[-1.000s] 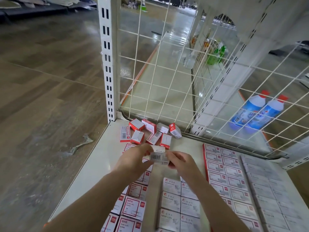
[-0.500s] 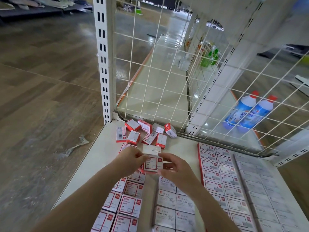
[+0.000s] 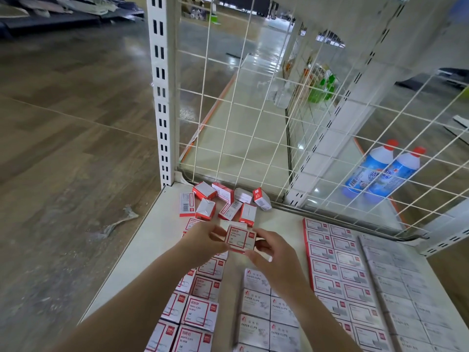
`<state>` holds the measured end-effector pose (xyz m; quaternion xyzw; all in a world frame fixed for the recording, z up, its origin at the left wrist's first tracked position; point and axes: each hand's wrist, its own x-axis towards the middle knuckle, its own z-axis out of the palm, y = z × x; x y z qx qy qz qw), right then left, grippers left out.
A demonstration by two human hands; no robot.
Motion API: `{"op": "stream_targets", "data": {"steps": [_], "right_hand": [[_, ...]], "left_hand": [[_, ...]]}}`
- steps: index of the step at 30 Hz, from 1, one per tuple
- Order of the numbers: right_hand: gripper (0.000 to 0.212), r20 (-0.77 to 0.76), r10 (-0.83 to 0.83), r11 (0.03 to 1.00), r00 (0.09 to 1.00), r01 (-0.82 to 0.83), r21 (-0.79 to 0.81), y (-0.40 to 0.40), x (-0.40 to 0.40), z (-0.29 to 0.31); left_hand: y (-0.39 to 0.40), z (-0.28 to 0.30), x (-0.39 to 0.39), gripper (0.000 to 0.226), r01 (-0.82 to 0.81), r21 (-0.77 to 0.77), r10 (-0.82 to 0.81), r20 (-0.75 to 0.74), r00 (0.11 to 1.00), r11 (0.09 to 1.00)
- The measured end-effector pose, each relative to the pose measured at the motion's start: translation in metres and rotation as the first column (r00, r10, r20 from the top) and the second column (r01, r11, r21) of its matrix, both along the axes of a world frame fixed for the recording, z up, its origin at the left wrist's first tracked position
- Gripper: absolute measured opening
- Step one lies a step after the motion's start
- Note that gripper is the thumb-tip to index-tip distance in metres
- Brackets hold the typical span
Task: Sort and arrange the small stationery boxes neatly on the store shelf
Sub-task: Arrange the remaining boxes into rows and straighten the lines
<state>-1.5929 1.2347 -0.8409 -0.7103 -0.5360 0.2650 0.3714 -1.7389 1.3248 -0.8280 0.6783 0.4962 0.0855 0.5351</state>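
Cream store shelf (image 3: pixel 142 252) underfoot of everything, backed by a white wire grid panel (image 3: pixel 253 123) fixed to a slotted upright post (image 3: pixel 162 97) at the far left corner. Beyond the grid, on a neighbouring shelf to the right: two blue cleaner bottles (image 3: pixel 380 171) with red caps, standing side by side and touching.

On the right part of the shelf: a tidy block of red-edged boxes (image 3: pixel 337 273), faces up in straight rows, with a block of paler grey boxes (image 3: pixel 406 295) just beside it on the right. Nearer the middle: two columns of white paper clip boxes (image 3: pixel 256 303), partly hidden under the right forearm. To the left: two columns of red-and-white paper clip boxes (image 3: pixel 200 313), running under the left forearm.

At the back left corner, against the grid: a loose heap of small red-and-white boxes (image 3: pixel 223 201), tilted and lying every which way, some touching.

Raised over the shelf just in front of the heap, between the two left columns and the white columns: one red-and-white paper clip box (image 3: pixel 240 239), printed face up. Left hand (image 3: pixel 203 243) pinching its left edge, right hand (image 3: pixel 272 252) pinching its right edge and lower corner; each grip closed on that box.
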Motion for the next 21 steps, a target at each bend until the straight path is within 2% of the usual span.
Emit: {"op": "stream_targets", "data": {"steps": [6, 13, 15, 21], "right_hand": [[0.052, 0.043, 0.011, 1.000, 0.999, -0.010, -0.021, 0.001, 0.003, -0.003], [0.046, 0.038, -0.007, 1.000, 0.999, 0.007, 0.005, 0.003, 0.003, -0.009], [0.044, 0.038, -0.033, 0.999, 0.999, 0.032, 0.024, 0.004, 0.002, -0.010], [0.038, 0.026, -0.108, 0.994, 0.994, 0.108, 0.000, 0.012, 0.008, -0.022]], "left_hand": [[0.000, -0.004, 0.003, 0.013, 0.010, 0.035, -0.009, -0.024, 1.000, 0.999], [0.002, -0.009, 0.003, 0.014, 0.014, 0.029, -0.013, -0.021, 1.000, 0.999], [0.004, -0.012, 0.001, 0.021, 0.000, 0.026, 0.001, -0.024, 1.000, 1.000], [0.012, -0.016, -0.011, 0.037, -0.090, 0.174, 0.130, -0.232, 0.964, 0.981]]}}
